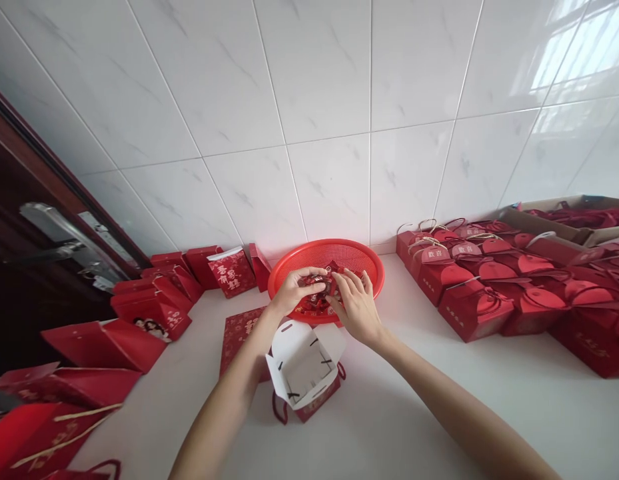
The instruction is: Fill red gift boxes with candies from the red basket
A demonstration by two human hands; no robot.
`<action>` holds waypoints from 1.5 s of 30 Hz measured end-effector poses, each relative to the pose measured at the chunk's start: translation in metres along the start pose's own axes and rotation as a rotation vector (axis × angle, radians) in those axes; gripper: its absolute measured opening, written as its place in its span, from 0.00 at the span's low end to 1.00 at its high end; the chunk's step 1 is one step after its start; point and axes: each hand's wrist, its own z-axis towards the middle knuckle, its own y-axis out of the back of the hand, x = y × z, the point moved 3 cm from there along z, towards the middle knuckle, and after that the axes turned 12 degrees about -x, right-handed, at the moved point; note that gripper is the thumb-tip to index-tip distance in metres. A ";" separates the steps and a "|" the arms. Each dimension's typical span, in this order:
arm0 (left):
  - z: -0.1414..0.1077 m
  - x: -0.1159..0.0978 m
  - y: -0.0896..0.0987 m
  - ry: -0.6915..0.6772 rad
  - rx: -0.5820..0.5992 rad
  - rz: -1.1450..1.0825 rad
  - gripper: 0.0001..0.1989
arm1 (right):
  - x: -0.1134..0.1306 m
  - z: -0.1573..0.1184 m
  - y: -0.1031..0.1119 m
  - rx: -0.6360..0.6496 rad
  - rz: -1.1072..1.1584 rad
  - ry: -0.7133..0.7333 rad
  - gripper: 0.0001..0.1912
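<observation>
Both my hands are over a round red plastic basket (376, 270) that holds small red-wrapped candies (316, 307). My left hand (295, 291) has its thumb and fingers closed on wrapped candy at the basket's middle. My right hand (358, 300) is curled close beside it, fingers bent over red wrappers; exactly how many pieces either hand holds is hidden. In front of the basket, between my forearms, a red gift box (319, 400) stands with its white flaps spread. Its white inside shows, and dark red cord handles hang at its sides.
A flat red printed packet (236, 333) lies partly under my left forearm. Several red bags and boxes (149, 307) line the left side, near a dark door (19, 267). Rows of closed red gift boxes (476, 310) and a cardboard carton (539, 227) stand right. A tiled wall (329, 180) rises behind.
</observation>
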 end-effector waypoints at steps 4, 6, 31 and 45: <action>-0.003 -0.003 0.002 0.002 0.009 -0.011 0.21 | 0.000 0.000 0.001 0.033 0.044 -0.014 0.23; -0.004 -0.004 0.002 0.005 0.009 -0.018 0.20 | 0.000 0.001 0.002 0.035 0.077 -0.038 0.20; -0.007 0.005 0.000 0.259 -0.130 -0.068 0.25 | -0.008 0.019 0.025 -0.067 1.105 -0.762 0.18; -0.020 -0.012 -0.009 0.328 0.033 -0.084 0.24 | -0.005 0.017 0.013 0.141 0.926 -0.552 0.11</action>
